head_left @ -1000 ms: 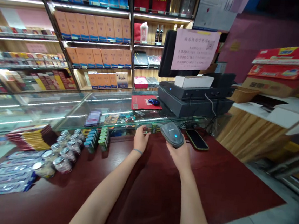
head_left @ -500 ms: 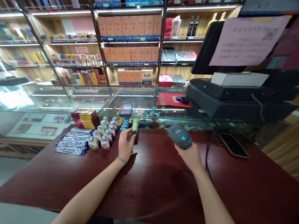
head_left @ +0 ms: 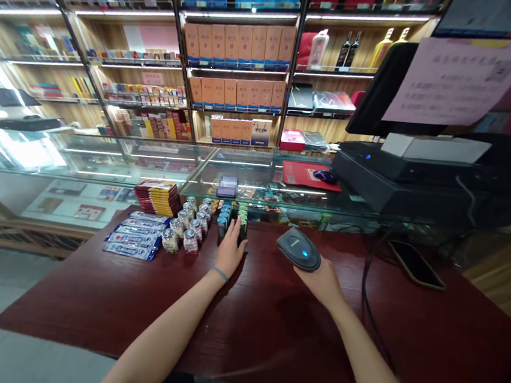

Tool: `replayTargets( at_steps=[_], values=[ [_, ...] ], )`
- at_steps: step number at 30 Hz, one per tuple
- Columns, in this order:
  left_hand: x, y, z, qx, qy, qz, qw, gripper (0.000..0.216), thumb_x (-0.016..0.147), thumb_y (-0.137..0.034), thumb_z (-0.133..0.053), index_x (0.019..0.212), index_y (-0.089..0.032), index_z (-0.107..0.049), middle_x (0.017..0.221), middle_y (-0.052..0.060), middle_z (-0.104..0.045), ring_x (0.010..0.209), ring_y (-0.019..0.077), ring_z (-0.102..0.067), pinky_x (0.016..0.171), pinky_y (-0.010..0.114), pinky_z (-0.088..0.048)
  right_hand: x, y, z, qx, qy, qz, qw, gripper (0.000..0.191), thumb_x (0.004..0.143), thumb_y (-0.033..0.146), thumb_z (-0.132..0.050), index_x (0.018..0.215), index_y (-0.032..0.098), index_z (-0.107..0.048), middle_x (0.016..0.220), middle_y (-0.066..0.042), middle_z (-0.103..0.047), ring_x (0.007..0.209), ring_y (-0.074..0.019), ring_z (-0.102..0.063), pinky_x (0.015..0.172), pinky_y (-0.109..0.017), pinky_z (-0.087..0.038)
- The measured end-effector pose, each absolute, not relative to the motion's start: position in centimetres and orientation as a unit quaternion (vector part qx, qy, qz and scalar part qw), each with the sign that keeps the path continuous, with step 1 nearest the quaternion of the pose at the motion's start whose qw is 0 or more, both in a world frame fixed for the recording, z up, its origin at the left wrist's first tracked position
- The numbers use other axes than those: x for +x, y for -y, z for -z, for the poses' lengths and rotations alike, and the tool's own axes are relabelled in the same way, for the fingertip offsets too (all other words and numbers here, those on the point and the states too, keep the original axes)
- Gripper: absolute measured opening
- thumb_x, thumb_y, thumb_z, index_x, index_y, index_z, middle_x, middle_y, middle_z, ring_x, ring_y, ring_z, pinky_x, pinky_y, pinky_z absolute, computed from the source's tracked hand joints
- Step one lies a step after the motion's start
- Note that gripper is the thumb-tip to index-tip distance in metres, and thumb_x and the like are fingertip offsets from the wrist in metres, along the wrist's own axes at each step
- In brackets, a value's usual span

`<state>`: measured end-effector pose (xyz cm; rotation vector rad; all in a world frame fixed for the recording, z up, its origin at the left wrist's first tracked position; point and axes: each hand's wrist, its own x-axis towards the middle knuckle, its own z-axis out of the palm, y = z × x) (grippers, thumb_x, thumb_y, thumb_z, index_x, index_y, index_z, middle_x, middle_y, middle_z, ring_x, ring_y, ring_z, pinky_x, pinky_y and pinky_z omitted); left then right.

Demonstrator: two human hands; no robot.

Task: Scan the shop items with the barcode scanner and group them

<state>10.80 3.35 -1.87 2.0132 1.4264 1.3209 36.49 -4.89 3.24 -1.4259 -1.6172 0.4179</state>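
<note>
My right hand (head_left: 322, 283) grips a dark grey barcode scanner (head_left: 297, 248), whose blue light glows on top, above the middle of the red-brown table (head_left: 278, 332). My left hand (head_left: 230, 255) lies with fingers stretched forward at the near end of two short rows of small containers. Green-topped containers (head_left: 243, 210) are just beyond its fingers, and blue-topped containers (head_left: 222, 219) stand to their left. I cannot tell whether the fingertips touch them. Further left are clear candy jars (head_left: 190, 242) with silvery lids, in rows.
Blue-and-white packets (head_left: 136, 239) and stacked red-and-yellow packs (head_left: 158, 199) lie at the table's left. A phone (head_left: 415, 264) and a black cable (head_left: 366, 286) are at right. Behind stand a glass counter (head_left: 221, 167), a mouse (head_left: 324, 176), a monitor (head_left: 378, 83) and stocked shelves.
My left hand's fingers, curled by the green-topped containers before, are now straighter. The scanner has tilted and come slightly lower in my right hand. The whole view has shifted a little.
</note>
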Motion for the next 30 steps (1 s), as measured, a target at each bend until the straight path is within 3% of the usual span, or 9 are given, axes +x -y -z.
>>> replayTargets(
  at_steps=[6, 12, 15, 21, 26, 30],
  values=[
    [10.7, -3.6, 2.0, 0.702, -0.474, -0.511, 0.144, 0.045, 0.088, -0.012, -0.058, 0.132, -0.02, -0.054, 0.128, 0.014, -0.061, 0.123, 0.0267, -0.057, 0.109, 0.047, -0.045, 36.6, 4.9, -3.2, -0.583, 0.655, -0.175, 0.447, 0.036, 0.074, 0.036, -0.067, 0.105, 0.018, -0.071, 0.098, -0.011, -0.08, 0.094, -0.0331, -0.076, 0.082, -0.042, -0.057],
    [10.9, -3.7, 1.9, 0.695, -0.452, -0.536, 0.159, 0.021, 0.091, -0.015, -0.056, 0.111, -0.019, -0.058, 0.109, 0.01, -0.061, 0.108, 0.0233, -0.059, 0.101, 0.043, -0.047, 36.5, 5.2, -3.6, -0.585, 0.661, -0.177, 0.435, 0.036, 0.074, 0.035, -0.067, 0.106, 0.02, -0.069, 0.098, -0.011, -0.08, 0.094, -0.0318, -0.075, 0.083, -0.04, -0.057],
    [10.8, -3.5, 1.6, 0.647, -0.426, -0.577, 0.259, 0.023, 0.091, -0.024, -0.061, 0.114, -0.02, -0.057, 0.112, 0.009, -0.061, 0.105, 0.0207, -0.06, 0.096, 0.038, -0.05, 36.3, 5.6, -4.4, -0.579, 0.666, -0.187, 0.431, 0.038, 0.074, 0.034, -0.067, 0.11, 0.021, -0.065, 0.099, -0.01, -0.079, 0.094, -0.0303, -0.075, 0.082, -0.038, -0.056],
    [10.2, -3.1, -0.1, 0.461, -0.306, -0.556, 0.62, 0.05, 0.091, -0.043, -0.064, 0.137, -0.029, -0.05, 0.116, 0.006, -0.065, 0.092, 0.0157, -0.065, 0.079, 0.03, -0.056, 35.7, 6.6, -5.9, -0.575, 0.721, -0.195, 0.334, 0.051, 0.075, 0.031, -0.067, 0.124, 0.029, -0.052, 0.096, -0.002, -0.078, 0.085, -0.0269, -0.076, 0.069, -0.03, -0.051],
    [9.6, -3.2, -0.5, 0.408, -0.284, -0.543, 0.677, 0.057, 0.089, -0.043, -0.067, 0.144, -0.035, -0.05, 0.127, 0.006, -0.065, 0.095, 0.0153, -0.067, 0.079, 0.03, -0.056, 35.1, 6.8, -5.9, -0.571, 0.765, -0.149, 0.26, 0.062, 0.068, 0.023, -0.072, 0.126, 0.032, -0.052, 0.098, -0.002, -0.078, 0.081, -0.0295, -0.077, 0.064, -0.029, -0.047],
    [9.4, -3.7, 0.2, 0.405, -0.284, -0.547, 0.675, 0.056, 0.091, -0.041, -0.065, 0.145, -0.035, -0.051, 0.129, 0.007, -0.065, 0.097, 0.0165, -0.067, 0.078, 0.03, -0.055, 35.0, 7.0, -6.1, -0.554, 0.787, -0.142, 0.233, 0.048, 0.069, 0.023, -0.07, 0.114, 0.033, -0.057, 0.09, 0.0, -0.079, 0.079, -0.0298, -0.076, 0.061, -0.028, -0.043]
  ],
)
